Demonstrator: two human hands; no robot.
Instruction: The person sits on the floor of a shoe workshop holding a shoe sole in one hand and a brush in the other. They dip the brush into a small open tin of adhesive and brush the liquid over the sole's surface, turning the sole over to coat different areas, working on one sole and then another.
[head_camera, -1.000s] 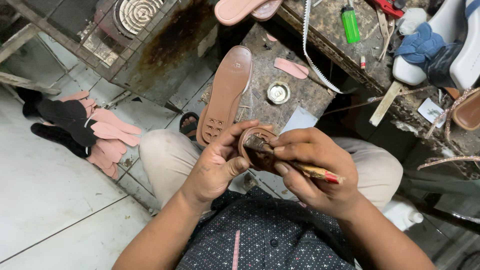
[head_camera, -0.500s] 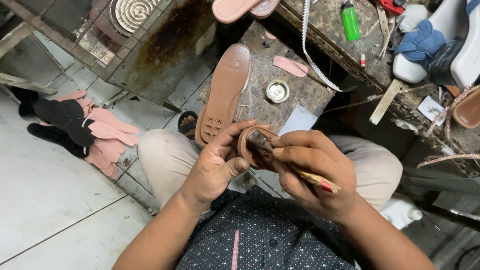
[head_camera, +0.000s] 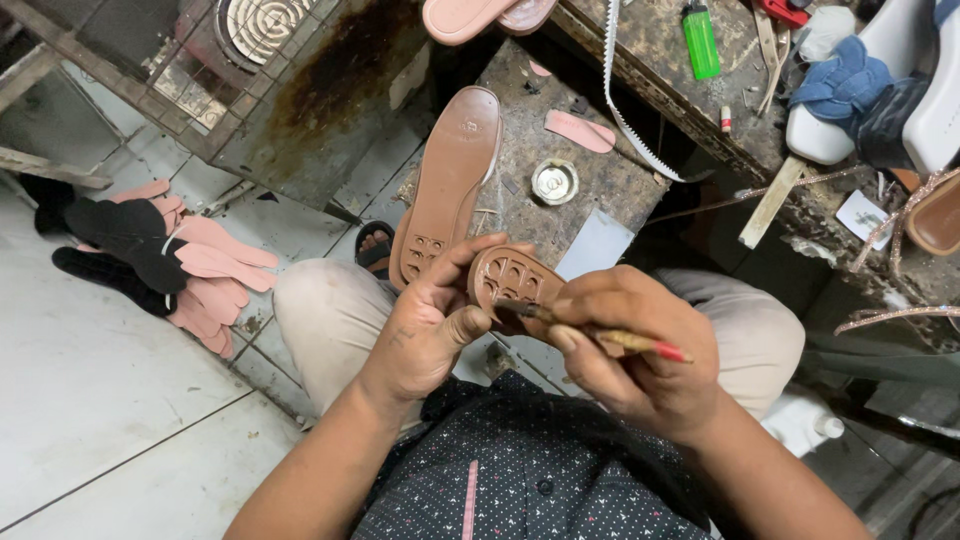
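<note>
My left hand (head_camera: 430, 320) grips a small brown heel piece (head_camera: 510, 282) with square recesses, thumb across its lower edge. My right hand (head_camera: 640, 355) holds a thin brush (head_camera: 610, 338) with a red end; its dark tip touches the heel piece. Both hands hover over my lap. Beyond them a long brown shoe sole (head_camera: 450, 180) leans on the edge of a stained work block (head_camera: 560, 190), underside up.
A small round tin (head_camera: 554, 182) and a pink insole scrap (head_camera: 580, 130) lie on the block. Pink and black insoles (head_camera: 170, 260) are piled on the tiled floor at left. The bench behind holds a green lighter (head_camera: 701, 40), white zigzag strip (head_camera: 625, 110) and blue cloth (head_camera: 850, 85).
The heel piece has turned so its recessed face shows more. My right hand has shifted slightly right and the brush tip still works at the piece.
</note>
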